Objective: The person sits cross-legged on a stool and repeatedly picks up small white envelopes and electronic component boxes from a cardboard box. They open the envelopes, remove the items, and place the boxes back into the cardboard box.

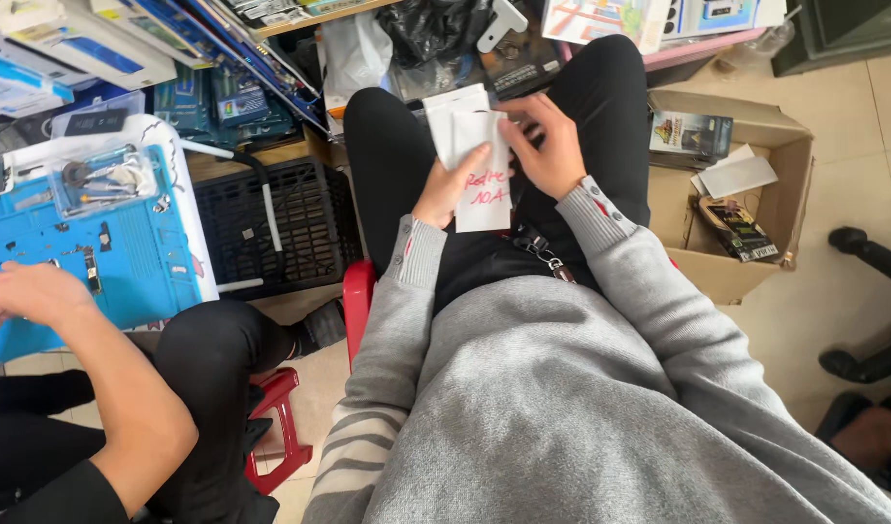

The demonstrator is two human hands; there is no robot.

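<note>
I sit on a red stool (358,291) in black trousers and a grey sweater. My left hand (447,188) holds a small stack of flat white packets (476,146) over my lap, its thumb on the front packet, which has red handwriting. My right hand (545,144) grips the same stack from the right side, with fingers curled over the top edge. Both hands are shut on the packets.
An open cardboard box (746,262) with small boxed items stands at my right. A black plastic crate (271,228) sits at my left. Another person's arm (96,359) rests on a blue work mat (125,252) with small tools. Cluttered shelves fill the top.
</note>
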